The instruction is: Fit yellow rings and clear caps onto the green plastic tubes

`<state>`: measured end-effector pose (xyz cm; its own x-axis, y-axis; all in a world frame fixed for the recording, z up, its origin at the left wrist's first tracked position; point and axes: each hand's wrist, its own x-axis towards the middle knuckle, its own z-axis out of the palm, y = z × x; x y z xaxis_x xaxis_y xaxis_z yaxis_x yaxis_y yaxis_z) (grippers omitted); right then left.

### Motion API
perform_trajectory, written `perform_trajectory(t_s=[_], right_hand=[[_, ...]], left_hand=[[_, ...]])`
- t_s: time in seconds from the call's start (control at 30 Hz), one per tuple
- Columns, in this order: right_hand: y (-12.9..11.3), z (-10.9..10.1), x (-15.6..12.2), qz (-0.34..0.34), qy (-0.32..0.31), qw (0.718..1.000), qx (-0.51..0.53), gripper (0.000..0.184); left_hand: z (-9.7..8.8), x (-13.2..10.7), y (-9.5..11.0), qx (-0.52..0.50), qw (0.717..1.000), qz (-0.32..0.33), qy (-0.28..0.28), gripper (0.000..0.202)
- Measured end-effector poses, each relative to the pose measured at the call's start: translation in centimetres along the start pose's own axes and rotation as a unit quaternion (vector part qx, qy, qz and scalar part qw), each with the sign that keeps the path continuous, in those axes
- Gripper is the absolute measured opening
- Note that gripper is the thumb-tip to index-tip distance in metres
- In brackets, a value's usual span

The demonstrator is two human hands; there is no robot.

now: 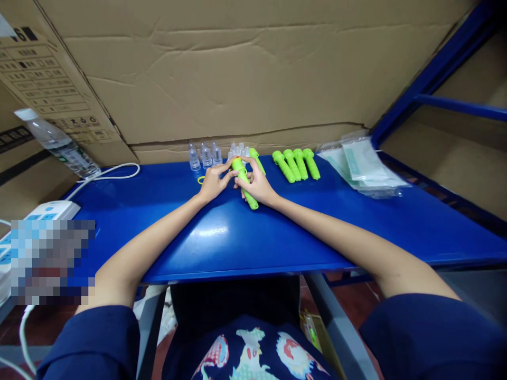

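Note:
My right hand (258,184) is wrapped round a bright green plastic tube (245,186) that lies slanted on the blue table (237,237). My left hand (213,182) pinches the tube's upper end with its fingertips. A second green tube (256,157) lies just behind my right hand. Several small clear plastic caps (205,155) stand behind my hands near the cardboard wall. A small yellow ring (200,180) lies on the table by my left hand.
Several green tubes (296,164) lie in a row to the right. Clear plastic bags (362,166) are piled further right. A water bottle (59,143), a white cable (113,173) and a power strip (47,211) are at the left. A cardboard wall (245,74) closes the back.

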<state>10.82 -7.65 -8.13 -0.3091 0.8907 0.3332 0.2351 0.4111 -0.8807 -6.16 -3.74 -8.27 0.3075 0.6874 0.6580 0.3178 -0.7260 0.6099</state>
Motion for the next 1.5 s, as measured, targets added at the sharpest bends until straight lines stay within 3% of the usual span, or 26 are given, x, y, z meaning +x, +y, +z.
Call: perform_trajectory(t_s=[0.33,0.83,1.17,1.5], right_hand=[[1.3,0.3,0.5,-0.014,0.022,0.995,0.099,0.057],[1.4,0.4,0.4,-0.031,0.041,0.994,0.094,0.059],[1.6,0.1,0.6,-0.012,0.02,0.996,0.09,0.073],[1.5,0.2,0.6,0.002,0.048,0.995,0.092,0.067]], left_hand=[[0.0,-0.1,-0.6,0.094,0.994,0.057,-0.001,0.038],[0.1,-0.3,-0.9,0.139,0.986,0.091,0.029,0.037],[0.0,-0.4,-0.6,0.136,0.987,0.081,0.033,0.038],[0.1,-0.3,-0.7,0.127,0.988,0.078,0.036,0.038]])
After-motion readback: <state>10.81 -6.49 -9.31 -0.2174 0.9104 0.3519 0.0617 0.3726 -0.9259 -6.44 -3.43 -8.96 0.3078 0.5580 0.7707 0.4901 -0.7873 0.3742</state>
